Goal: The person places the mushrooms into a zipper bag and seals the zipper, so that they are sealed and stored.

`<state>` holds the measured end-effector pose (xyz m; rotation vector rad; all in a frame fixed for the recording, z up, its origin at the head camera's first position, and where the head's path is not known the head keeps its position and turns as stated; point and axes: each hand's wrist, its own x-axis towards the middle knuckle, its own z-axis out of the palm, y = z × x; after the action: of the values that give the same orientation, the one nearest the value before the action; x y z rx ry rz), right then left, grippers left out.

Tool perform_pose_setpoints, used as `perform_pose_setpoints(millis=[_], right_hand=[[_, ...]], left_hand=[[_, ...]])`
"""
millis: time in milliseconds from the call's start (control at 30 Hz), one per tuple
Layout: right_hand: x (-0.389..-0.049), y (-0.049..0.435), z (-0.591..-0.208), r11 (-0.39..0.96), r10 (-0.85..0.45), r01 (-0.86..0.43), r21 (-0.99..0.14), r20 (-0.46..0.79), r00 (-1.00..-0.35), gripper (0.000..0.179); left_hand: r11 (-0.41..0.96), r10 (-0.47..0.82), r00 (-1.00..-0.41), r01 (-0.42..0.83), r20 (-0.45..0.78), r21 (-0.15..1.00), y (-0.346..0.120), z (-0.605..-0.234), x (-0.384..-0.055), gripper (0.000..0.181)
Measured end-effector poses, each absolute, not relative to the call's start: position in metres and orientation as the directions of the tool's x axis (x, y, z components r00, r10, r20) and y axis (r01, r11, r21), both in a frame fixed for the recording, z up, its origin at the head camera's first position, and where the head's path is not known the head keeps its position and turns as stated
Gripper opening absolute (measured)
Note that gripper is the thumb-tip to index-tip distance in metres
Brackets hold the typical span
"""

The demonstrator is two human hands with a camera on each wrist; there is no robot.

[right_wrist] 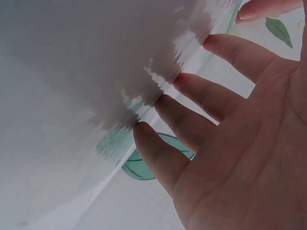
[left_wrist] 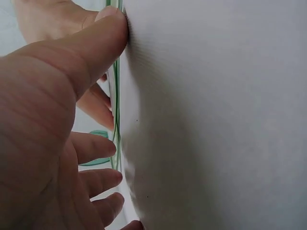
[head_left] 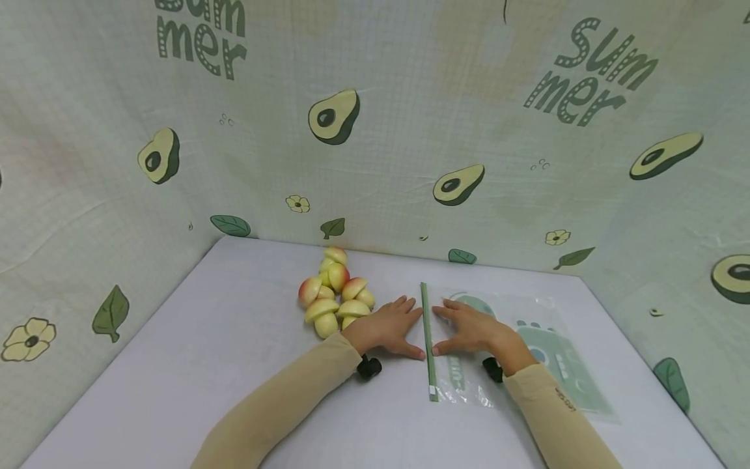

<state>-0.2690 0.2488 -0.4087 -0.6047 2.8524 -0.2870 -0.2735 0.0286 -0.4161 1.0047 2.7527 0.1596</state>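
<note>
A clear plastic zip bag with green printing lies flat on the table, its green zip strip along its left edge. On the strip's left side, my left hand rests with thumb and fingers spread, the tips close to the strip. My right hand lies over the bag just right of the strip, fingers spread with the tips down on the plastic. In the left wrist view, the thumb of the left hand overlaps the strip. Neither hand has its fingers curled round anything.
Several mushroom-shaped yellow pieces, some with red caps, sit in a cluster beyond and left of the left hand. A white table spreads under everything. Cloth walls printed with avocados and leaves rise at the back and sides.
</note>
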Motion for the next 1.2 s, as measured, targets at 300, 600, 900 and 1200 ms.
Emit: perform_pose_setpoints(millis=[300, 600, 900, 1200], right_hand=[[-0.269, 0.247, -0.408, 0.893, -0.42, -0.372, -0.253, -0.173, -0.891, 0.098], [-0.268, 0.246, -0.403, 0.899, -0.394, -0.331, -0.286, -0.204, -0.896, 0.097], [-0.268, 0.248, -0.405, 0.895, -0.399, -0.332, -0.297, -0.201, -0.895, 0.097], [-0.267, 0.254, -0.408, 0.887, -0.403, -0.324, -0.331, -0.209, -0.891, 0.097]], left_hand=[[0.767, 0.642, -0.744, 0.619, -0.188, 0.169, 0.031, -0.415, -0.275, 0.098], [0.776, 0.631, -0.75, 0.608, -0.2, 0.167, 0.033, -0.415, -0.278, 0.1], [0.779, 0.626, -0.749, 0.607, -0.217, 0.154, 0.036, -0.412, -0.278, 0.096], [0.8, 0.599, -0.765, 0.587, -0.239, 0.125, 0.04, -0.412, -0.275, 0.094]])
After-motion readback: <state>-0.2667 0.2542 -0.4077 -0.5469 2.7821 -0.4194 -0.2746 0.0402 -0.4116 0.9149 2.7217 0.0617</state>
